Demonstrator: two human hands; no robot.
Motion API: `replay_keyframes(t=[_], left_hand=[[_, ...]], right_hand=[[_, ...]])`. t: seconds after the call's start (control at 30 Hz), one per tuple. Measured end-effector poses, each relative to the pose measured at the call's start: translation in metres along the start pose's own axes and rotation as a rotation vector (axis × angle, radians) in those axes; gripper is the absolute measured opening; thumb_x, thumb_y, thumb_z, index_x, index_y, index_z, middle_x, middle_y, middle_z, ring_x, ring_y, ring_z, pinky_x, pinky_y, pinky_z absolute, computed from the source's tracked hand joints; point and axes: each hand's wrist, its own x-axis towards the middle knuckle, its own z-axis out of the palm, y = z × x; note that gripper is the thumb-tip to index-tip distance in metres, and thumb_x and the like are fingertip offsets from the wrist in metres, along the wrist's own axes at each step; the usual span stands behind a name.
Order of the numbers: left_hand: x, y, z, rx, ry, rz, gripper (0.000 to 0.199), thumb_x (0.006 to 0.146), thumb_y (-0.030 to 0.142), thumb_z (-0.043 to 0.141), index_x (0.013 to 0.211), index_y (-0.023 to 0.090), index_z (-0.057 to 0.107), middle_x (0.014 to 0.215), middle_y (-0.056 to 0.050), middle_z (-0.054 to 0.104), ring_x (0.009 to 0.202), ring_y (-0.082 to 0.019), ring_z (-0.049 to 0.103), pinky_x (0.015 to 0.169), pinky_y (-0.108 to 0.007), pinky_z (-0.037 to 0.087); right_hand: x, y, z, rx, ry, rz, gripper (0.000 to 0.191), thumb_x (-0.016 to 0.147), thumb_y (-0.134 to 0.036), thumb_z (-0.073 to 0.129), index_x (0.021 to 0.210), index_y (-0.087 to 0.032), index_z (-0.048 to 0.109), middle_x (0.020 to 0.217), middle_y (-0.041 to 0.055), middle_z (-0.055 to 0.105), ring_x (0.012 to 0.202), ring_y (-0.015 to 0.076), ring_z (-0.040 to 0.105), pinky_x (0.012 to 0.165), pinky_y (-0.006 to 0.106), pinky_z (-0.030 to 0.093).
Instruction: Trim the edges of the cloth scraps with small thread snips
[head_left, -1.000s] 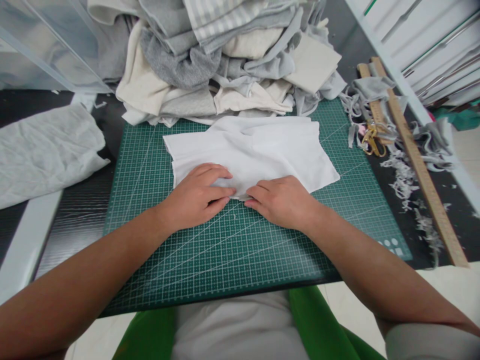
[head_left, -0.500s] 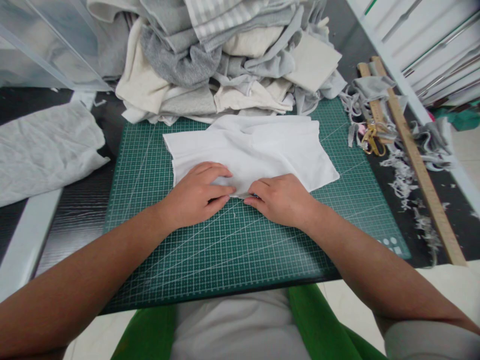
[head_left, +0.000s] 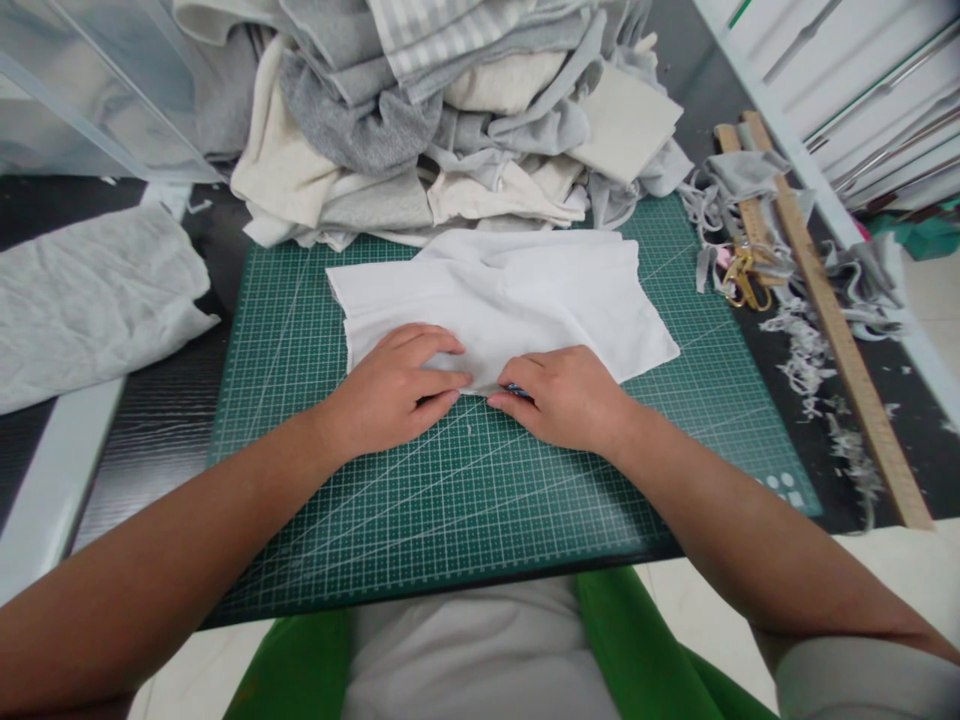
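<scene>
A white cloth (head_left: 525, 290) lies loosely folded on the green cutting mat (head_left: 450, 510). My left hand (head_left: 397, 385) rests on the cloth's near left part, its thumb and fingertips at the near edge. Just right of it, my right hand (head_left: 562, 400) is closed at the same edge, with a small blue and dark object (head_left: 517, 391) showing between thumb and fingers. Most of that object is hidden inside the hand. Only a narrow gap separates the two hands' fingertips.
Behind the cloth rises a heap of grey and cream fabrics (head_left: 360, 120). A grey cloth (head_left: 97, 300) lies left. On the right are gold-handled scissors (head_left: 746, 280), a wooden ruler (head_left: 840, 330) and fabric scraps (head_left: 802, 360).
More of the blue object now shows between my right thumb and fingers, which have shifted slightly. My left hand and the cloth look almost unmoved.
</scene>
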Motion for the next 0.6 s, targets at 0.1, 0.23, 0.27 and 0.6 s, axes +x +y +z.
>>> replay_keyframes(t=[0.1,0.23,0.27,0.6], left_hand=[[-0.0003,0.0000,0.0002,0.000,-0.002,-0.004,0.023,0.092,0.021,0.058,0.107,0.023,0.075,0.125,-0.008,0.061,0.122,-0.026,0.054,0.106,-0.047,0.046],[-0.0011,-0.0002,0.0005,-0.005,0.002,0.004,0.022,0.092,0.021,0.058,0.107,0.022,0.075,0.124,-0.009,0.061,0.122,-0.026,0.054,0.105,-0.048,0.046],[-0.0012,-0.0002,0.0007,-0.007,0.004,0.006,0.022,0.092,0.022,0.058,0.107,0.022,0.075,0.124,-0.009,0.061,0.122,-0.026,0.054,0.105,-0.048,0.046],[-0.0004,-0.0001,0.0002,-0.008,0.012,0.011,0.021,0.092,0.022,0.058,0.106,0.020,0.075,0.124,-0.010,0.061,0.121,-0.027,0.054,0.104,-0.048,0.047]], right_hand=[[0.0008,-0.0008,0.0005,-0.015,-0.007,-0.002,0.037,0.098,-0.047,0.046,0.092,-0.017,0.066,0.080,0.0056,0.074,0.067,0.0189,0.064,0.058,0.031,0.028],[0.0021,-0.0021,0.0016,-0.026,-0.018,0.006,0.038,0.098,-0.048,0.045,0.093,-0.017,0.066,0.080,0.0055,0.074,0.068,0.0196,0.065,0.058,0.031,0.028],[0.0022,-0.0025,0.0017,-0.030,-0.018,0.011,0.037,0.098,-0.048,0.045,0.093,-0.017,0.066,0.081,0.0054,0.074,0.068,0.0198,0.065,0.058,0.031,0.028],[0.0021,-0.0055,0.0004,-0.087,-0.015,0.013,0.037,0.099,-0.048,0.044,0.095,-0.018,0.064,0.080,0.0042,0.073,0.068,0.0203,0.066,0.056,0.032,0.024]])
